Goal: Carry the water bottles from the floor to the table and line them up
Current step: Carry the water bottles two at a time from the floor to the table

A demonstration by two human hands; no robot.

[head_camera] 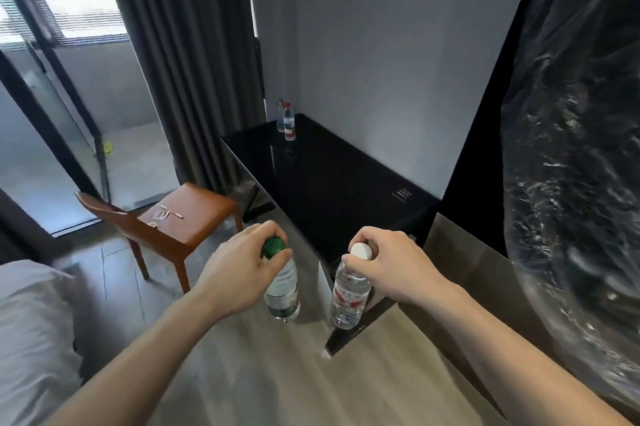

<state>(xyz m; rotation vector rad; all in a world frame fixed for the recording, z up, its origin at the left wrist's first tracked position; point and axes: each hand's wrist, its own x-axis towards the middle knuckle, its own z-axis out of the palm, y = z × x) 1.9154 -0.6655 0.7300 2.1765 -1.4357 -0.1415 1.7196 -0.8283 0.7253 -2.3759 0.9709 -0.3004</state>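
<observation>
Hotel-like bedroom: bed [27,321], curtains [180,62], black desk [329,176], chair [183,221].

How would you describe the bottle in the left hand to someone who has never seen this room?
Start at the black table; two hands hang before its near end. The left hand grips the green-capped bottle by its top. Its green label differs from the white-capped bottle.

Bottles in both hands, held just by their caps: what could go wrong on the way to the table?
The green-capped plastic bottle and white-capped plastic bottle hang from fingertip grips, so either might slip. Setting them down, they could knock the two red-capped bottles on the glossy black table.
</observation>
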